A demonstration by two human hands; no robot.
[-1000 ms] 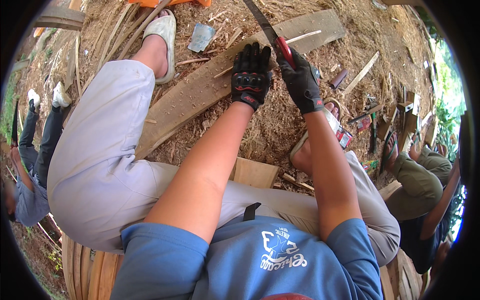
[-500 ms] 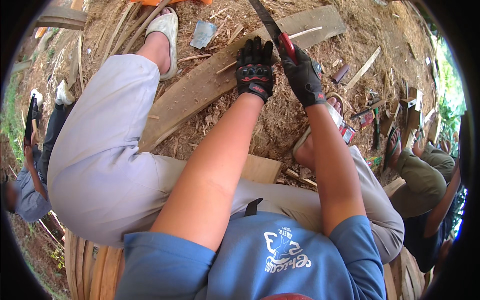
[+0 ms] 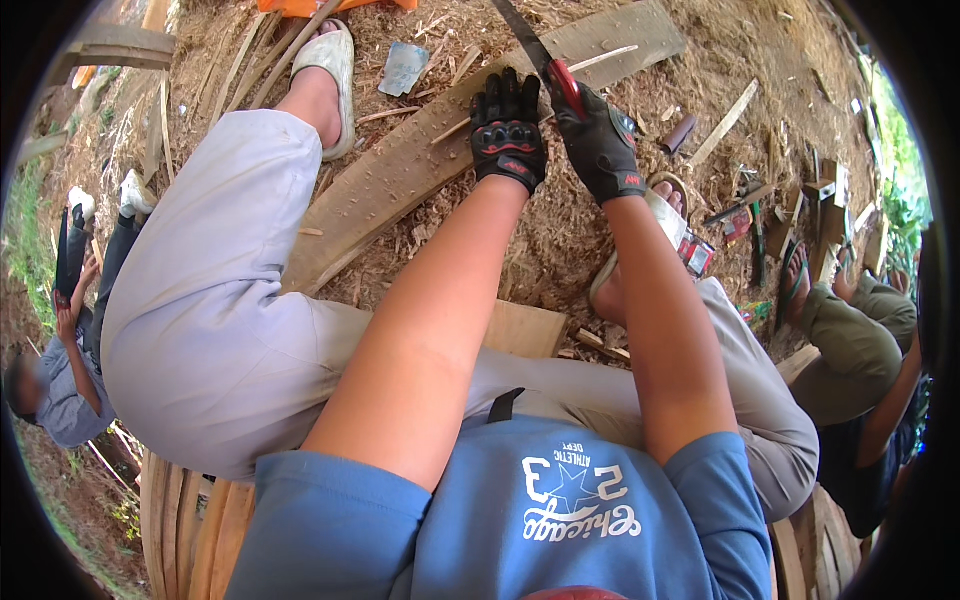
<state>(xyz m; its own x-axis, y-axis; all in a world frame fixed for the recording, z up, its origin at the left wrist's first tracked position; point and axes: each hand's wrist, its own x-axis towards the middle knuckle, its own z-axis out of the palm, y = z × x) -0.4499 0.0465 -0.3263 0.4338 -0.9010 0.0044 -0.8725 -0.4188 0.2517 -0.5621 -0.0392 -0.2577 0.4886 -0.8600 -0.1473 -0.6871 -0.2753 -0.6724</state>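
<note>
As your gloved left hand [image 3: 508, 135] lies outstretched, palm down, over the wooden plank [image 3: 380, 185], from eight to two o'clock, your gloved right hand [image 3: 600, 148] grips the red-handled blade [image 3: 529, 41], at twelve o'clock, pointing toward eleven.

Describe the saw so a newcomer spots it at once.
Find the wide wooden plank running diagonally across the upper part of the view. Near its right-hand half, the black-gloved right hand grips the saw. Its bright red handle and long dark blade set it apart from the pale wood strip beside it.
</note>
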